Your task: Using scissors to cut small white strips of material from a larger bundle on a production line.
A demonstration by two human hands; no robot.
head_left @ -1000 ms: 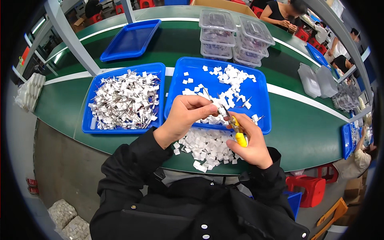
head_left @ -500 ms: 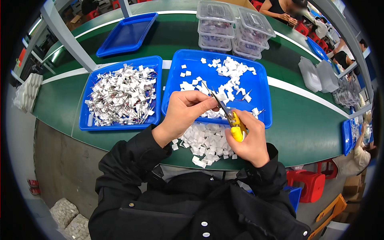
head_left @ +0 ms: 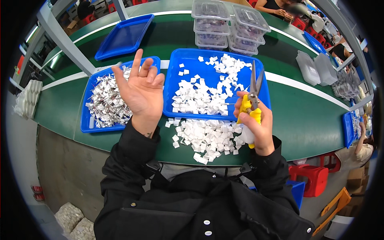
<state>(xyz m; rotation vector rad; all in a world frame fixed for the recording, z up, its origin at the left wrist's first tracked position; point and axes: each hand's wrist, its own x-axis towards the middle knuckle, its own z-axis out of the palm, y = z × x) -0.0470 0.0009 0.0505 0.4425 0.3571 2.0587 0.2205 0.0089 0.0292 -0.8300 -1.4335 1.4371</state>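
My left hand (head_left: 141,94) is open, palm up with the fingers spread, above the near right part of a blue tray (head_left: 85,118). That tray holds a heap of small white-tagged parts with thin wire-like leads (head_left: 105,98). In my right hand (head_left: 262,130) are yellow-handled snips (head_left: 253,97), their blades apart and pointing away from me. They hang over the near right corner of a second blue tray (head_left: 195,67). White square pieces (head_left: 200,96) lie scattered in it. A loose pile of similar white pieces (head_left: 208,140) lies on the green table in front.
Stacked clear lidded boxes (head_left: 211,26) stand behind the second tray. A third blue tray (head_left: 124,38) lies at the back left, near a grey post (head_left: 64,38). More clear containers (head_left: 310,68) stand at the right. A red stool (head_left: 310,180) is on the floor; other people sit farther off.
My left hand has left the snips, moved left and opened above the parts tray. My right hand has shifted right, and the snips now point upward in view with spread blades.
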